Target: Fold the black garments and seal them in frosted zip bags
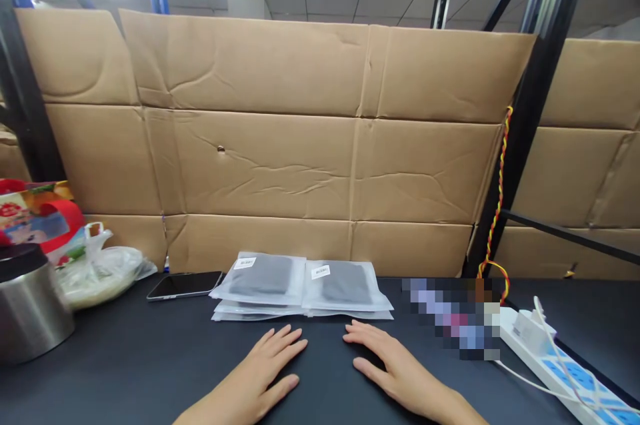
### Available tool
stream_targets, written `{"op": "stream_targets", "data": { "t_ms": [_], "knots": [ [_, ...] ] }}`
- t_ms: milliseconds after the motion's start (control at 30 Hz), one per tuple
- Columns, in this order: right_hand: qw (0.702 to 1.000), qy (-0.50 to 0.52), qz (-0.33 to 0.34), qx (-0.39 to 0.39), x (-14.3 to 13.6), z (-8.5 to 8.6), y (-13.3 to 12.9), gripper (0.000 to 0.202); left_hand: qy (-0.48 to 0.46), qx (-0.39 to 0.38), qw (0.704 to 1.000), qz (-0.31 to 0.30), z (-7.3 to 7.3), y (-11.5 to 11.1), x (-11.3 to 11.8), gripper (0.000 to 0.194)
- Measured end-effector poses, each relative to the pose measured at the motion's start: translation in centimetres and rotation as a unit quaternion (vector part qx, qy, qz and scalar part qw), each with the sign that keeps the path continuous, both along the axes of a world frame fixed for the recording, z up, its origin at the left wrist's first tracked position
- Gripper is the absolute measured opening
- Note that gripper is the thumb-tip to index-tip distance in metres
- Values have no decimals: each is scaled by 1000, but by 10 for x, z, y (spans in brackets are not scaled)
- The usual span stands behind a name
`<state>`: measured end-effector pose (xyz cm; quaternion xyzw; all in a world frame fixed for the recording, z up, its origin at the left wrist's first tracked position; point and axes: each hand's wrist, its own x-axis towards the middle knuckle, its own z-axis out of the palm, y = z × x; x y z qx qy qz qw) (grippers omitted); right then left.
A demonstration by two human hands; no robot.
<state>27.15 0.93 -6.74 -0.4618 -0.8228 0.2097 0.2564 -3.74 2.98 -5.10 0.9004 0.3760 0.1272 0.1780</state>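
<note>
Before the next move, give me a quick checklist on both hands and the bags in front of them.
1. Left hand free: ok, holding nothing, fingers spread.
2. Right hand free: ok, holding nothing, apart from the left.
3. Left pile of bags and right pile of bags side by side: ok, just beyond the fingertips.
4. Labels facing up: ok, one on each top bag.
5. Label print readable: cannot tell, too small.
6. Power strip apart from the right hand: ok, off to the right.
</note>
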Motion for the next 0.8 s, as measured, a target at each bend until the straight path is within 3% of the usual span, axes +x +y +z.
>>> {"op": "stream_targets", "data": {
  "t_ms": [567,667,800],
  "knots": [
    [1000,-8,1,3,2,-2,-1,42,13,0,1000,3,-1,0,0,47],
    [998,-21,-18,50,-2,2,-1,37,25,-4,1000,5,0,0,0,47],
    [977,-54,-51,198,-21,16,17,36,34,-7,999,4,1,-1,1,47]
  ]
}}
